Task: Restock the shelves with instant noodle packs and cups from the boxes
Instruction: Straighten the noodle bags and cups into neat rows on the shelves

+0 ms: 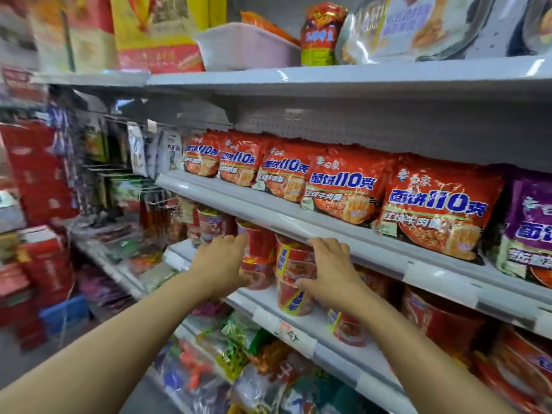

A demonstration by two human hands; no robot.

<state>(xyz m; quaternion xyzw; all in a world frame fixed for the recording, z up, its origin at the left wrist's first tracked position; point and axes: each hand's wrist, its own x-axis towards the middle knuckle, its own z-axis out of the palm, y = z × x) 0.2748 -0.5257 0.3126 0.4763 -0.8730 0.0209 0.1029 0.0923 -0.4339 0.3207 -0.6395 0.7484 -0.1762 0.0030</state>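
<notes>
A: Roughly, where does the restock stand?

B: Partway, as a guess. The pack row (343, 180) on the shelf above the cup shelf (268, 312) looks full: red foil packs edge to edge, purple ones (531, 228) at its right end. Cups are on the cup shelf too, but no box is in view, so what's left can't be told.

A: Hands?

B: Both are at the cup shelf, under the lip of the pack shelf. Left hand (222, 264) has fingers spread and lightly curled against the side of the left cups (258, 255). Right hand (331, 273) wraps the right cups (295, 279), thumb low on the front, fingers up near the rims. Whether either hand grips or just pushes, can't tell.

A: Stacked?

B: Yes, each looks like two cups, one on top of the other, standing at the front edge of the cup shelf. More cups (442, 321) sit to the right, further along it.

A: Materials?

B: Cups are tapered round tubs, glossy printed red with a yellow band. Packs are crinkly foil pillows, very reflective. Shelves are grey painted metal with clear price strips. Below the cup shelf: soft mixed bags (239, 348), blurred.
</notes>
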